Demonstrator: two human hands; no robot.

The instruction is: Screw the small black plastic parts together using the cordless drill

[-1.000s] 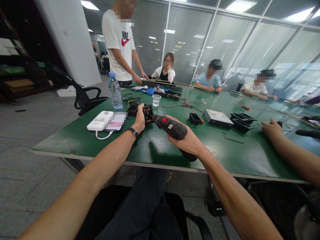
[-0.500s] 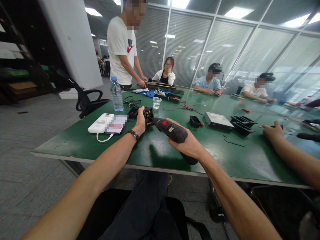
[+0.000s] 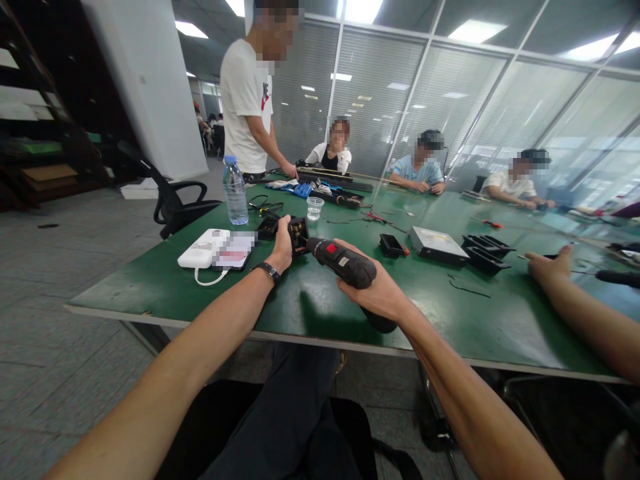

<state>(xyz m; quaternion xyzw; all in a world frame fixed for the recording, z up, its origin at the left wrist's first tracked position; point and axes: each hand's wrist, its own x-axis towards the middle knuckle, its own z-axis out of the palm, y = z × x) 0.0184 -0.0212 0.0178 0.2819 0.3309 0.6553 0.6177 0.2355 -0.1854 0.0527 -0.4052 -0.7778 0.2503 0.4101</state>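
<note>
1. Holding a black electric screwdriver (image 3: pixel 345 265), the right hand (image 3: pixel 381 293) had its grip wrapped shut around the tool's handle; the tool body lay nearly level above the desk (image 3: pixel 150 283), its tip pointing left into a small black housing (image 3: pixel 299 233).
2. The left hand (image 3: pixel 282 245) had its grip pressed closed on the near left side of the black housing, steadying it upright on the green desk surface. A dark watch band (image 3: pixel 269 270) sat on the left wrist.
3. The housing stood toward the middle of the near desk half, just right of a white power bank (image 3: pixel 203 248) with a white cable looped at its near edge. A phone (image 3: pixel 235 249) lay touching the power bank's right side.
4. Behind the left hand: a clear water bottle (image 3: pixel 235 190) with a blue cap, upright; a clear plastic cup (image 3: pixel 314 207) to its right; another small black part (image 3: pixel 267 227) just left of the housing.
5. Right of the screwdriver: a small black tray (image 3: pixel 391 245), a flat grey metal box (image 3: pixel 438 244), then two black trays (image 3: pixel 484 251) side by side.
6. A co-worker's hand (image 3: pixel 550 267) rested on the desk at the far right, fingers curled, near a dark tool (image 3: pixel 617 277).
7. Across the desk a person in a white shirt (image 3: pixel 247 107) stood leaning over it; three others sat along the far side.
8. A black office chair (image 3: pixel 170 200) stood off the desk's left corner.
</note>
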